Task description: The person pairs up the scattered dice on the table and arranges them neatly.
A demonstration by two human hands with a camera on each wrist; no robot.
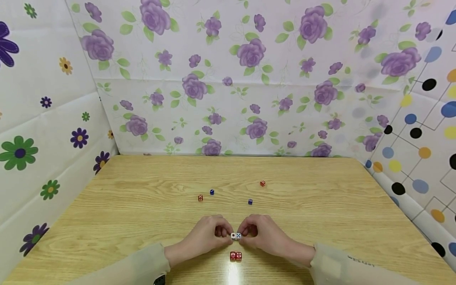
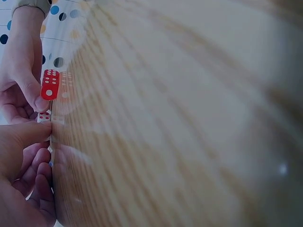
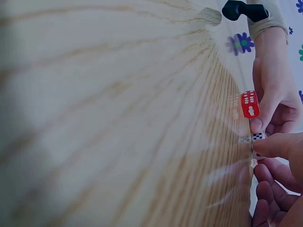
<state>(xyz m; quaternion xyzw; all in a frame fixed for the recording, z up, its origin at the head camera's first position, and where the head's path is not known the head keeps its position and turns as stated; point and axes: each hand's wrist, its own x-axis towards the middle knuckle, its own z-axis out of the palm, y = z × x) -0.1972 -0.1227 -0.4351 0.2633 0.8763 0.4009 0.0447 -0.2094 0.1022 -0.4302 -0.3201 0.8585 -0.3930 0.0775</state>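
Two white dice sit side by side and touching on the table; in the head view the left die point(image 1: 233, 235) shows one red dot and the right die point(image 1: 238, 235) several dark dots. My left hand point(image 1: 212, 233) pinches the left white die between thumb and fingertips. From the other side, my right hand point(image 1: 263, 234) pinches the right white die the same way. Closer to my body lies a pair of red dice point(image 1: 236, 256), also touching each other. Fingers partly cover the white dice in both wrist views.
Farther back on the wooden table point(image 1: 303, 198) are a red die point(image 1: 200, 198), a blue die point(image 1: 211, 192), another blue die point(image 1: 250, 202) and another red die point(image 1: 262, 183). Behind the table hangs a flowered cloth point(image 1: 228, 99), with patterned cloths on both sides.
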